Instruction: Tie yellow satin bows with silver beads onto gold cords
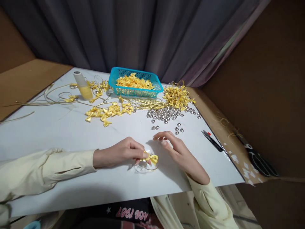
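My left hand (130, 152) pinches a yellow ribbon bow (153, 158) near the front of the white board. A loop of thin gold cord (152, 169) curves out below the bow. To the right, my right hand (173, 149) hovers apart from the bow, its fingers bent and parted with nothing in them. Just beyond its fingertips lie several small silver beads (177, 129), with a larger pile of silver beads (164, 114) behind. Loose yellow bows (111, 109) are scattered farther back on the left.
A blue basket (135, 93) of bows stands at the back. Beside it are finished-looking bows with cord (177, 95) and straight gold cords (147, 103). A bottle (83, 86) stands back left. Thread snips (212, 141) and black scissors (258, 160) lie right. The board's edge (224, 185) runs close in front.
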Demonstrator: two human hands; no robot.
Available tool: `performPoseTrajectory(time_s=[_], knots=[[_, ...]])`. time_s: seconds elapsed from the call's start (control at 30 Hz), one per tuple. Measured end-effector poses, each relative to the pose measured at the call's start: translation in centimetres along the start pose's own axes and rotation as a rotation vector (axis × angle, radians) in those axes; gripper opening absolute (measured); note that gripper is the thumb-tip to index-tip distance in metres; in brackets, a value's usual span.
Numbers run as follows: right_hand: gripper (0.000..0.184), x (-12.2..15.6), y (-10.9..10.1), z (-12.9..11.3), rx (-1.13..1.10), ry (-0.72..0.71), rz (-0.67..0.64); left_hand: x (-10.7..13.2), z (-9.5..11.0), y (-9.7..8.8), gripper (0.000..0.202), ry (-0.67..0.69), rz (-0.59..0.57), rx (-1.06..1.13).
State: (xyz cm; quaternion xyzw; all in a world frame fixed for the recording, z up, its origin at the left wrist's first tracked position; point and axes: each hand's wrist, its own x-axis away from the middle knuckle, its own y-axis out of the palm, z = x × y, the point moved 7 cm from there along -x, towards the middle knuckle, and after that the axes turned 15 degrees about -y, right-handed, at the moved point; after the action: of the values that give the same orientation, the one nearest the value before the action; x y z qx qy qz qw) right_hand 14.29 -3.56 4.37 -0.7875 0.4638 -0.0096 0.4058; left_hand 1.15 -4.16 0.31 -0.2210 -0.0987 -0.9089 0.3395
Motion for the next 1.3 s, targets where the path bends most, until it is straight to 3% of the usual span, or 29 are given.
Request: performPoseTrajectory(time_s=[0.13, 0.2, 0.3, 0.43, 0.53, 0.6, 0.73, 0.93, 1.3], knots=[[0.041, 1.9, -0.7, 0.4, 0.024, 0.172, 0.151, 0.0, 0.1, 0.0, 0.037, 0.015, 0.009, -0.025], [0.036, 2.6, -0.7, -0.1, 0.035, 0.192, 0.173, 0.0, 0.1, 0.1, 0.036, 0.019, -0.002, -0.044], [0.022, 2.6, 0.5, -1.2, -0.022, 0.107, 0.035, 0.0, -0.1, 0.5, 0.036, 0.014, -0.05, -0.041], [0.035, 1.8, 2.3, -2.6, -0.073, -0.094, -0.201, -0.1, -0.5, 0.8, 0.036, -0.012, -0.104, -0.027], [0.047, 1.5, 3.1, -2.8, -0.139, -0.125, -0.324, -0.1, -0.6, 1.0, 0.033, -0.013, -0.129, -0.024], [0.045, 1.3, 3.4, -3.0, -0.162, -0.125, -0.368, -0.1, -0.6, 1.1, 0.032, -0.017, -0.139, -0.025], [0.032, 0.8, 3.0, -3.4, -0.072, -0.187, -0.325, -0.1, -0.6, 1.1, 0.03, -0.025, -0.142, -0.024], [0.014, 0.9, 2.1, -3.3, 0.032, -0.255, -0.149, -0.2, -0.8, 1.2, 0.035, -0.035, -0.145, -0.035], [0.028, 1.6, 1.7, -4.4, 0.289, -0.325, -0.067, -0.3, -0.7, 1.0, 0.03, -0.061, -0.102, -0.055]])
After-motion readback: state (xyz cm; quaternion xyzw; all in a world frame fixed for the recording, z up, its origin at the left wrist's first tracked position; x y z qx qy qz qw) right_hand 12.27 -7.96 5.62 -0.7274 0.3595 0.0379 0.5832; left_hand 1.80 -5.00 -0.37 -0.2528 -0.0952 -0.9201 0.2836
